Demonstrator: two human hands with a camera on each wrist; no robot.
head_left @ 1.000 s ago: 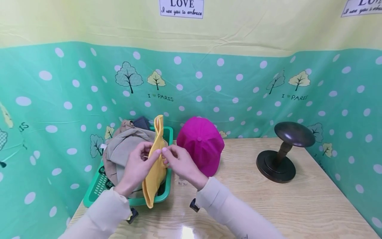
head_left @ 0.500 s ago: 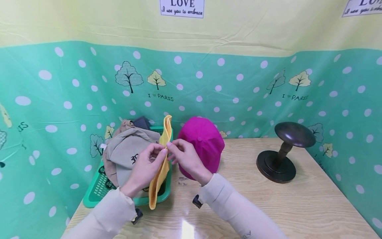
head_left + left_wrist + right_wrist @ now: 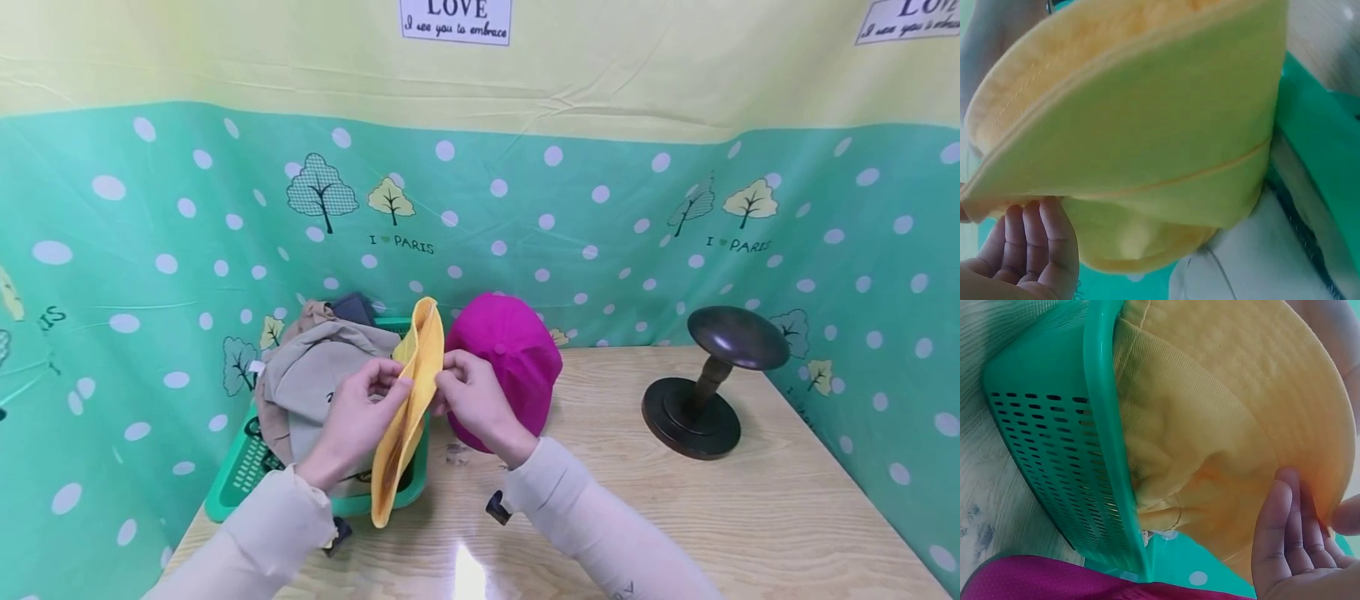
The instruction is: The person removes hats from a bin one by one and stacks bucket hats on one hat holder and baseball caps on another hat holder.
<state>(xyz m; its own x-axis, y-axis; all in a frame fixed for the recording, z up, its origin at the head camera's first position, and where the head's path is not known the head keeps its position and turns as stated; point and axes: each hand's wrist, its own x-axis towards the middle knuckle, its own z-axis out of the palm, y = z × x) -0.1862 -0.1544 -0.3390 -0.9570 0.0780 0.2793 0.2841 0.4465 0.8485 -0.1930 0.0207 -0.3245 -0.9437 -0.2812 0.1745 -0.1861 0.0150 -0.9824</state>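
Observation:
A yellow bucket hat [image 3: 411, 417] is held brim-up above the front right side of the green basket [image 3: 352, 506]. My left hand [image 3: 358, 421] pinches the near-left edge of its brim between thumb and fingers. Opposite it, my right hand [image 3: 480, 404] pinches the other brim edge, leaving a narrow gap into the hat. In the left wrist view the paler yellow-green side of the hat [image 3: 1147, 131] fills the middle, above the curled fingers. The right wrist view shows the hat's stitched orange-yellow brim [image 3: 1272, 375] and crumpled crown beside the basket wall [image 3: 1054, 444].
Grey and brown caps [image 3: 315, 367] are heaped in the basket. A magenta cap [image 3: 517, 358] sits right of it, close behind my right hand. Farther right on the wooden table [image 3: 600, 492] stands a dark hat stand [image 3: 708, 379]. Green patterned cloth [image 3: 547, 242] encloses the back and sides.
Both hands have shifted a little to the right with the bucket hat. Its brim edges, pressed close together before, have now parted as my right hand pulls its side outward.

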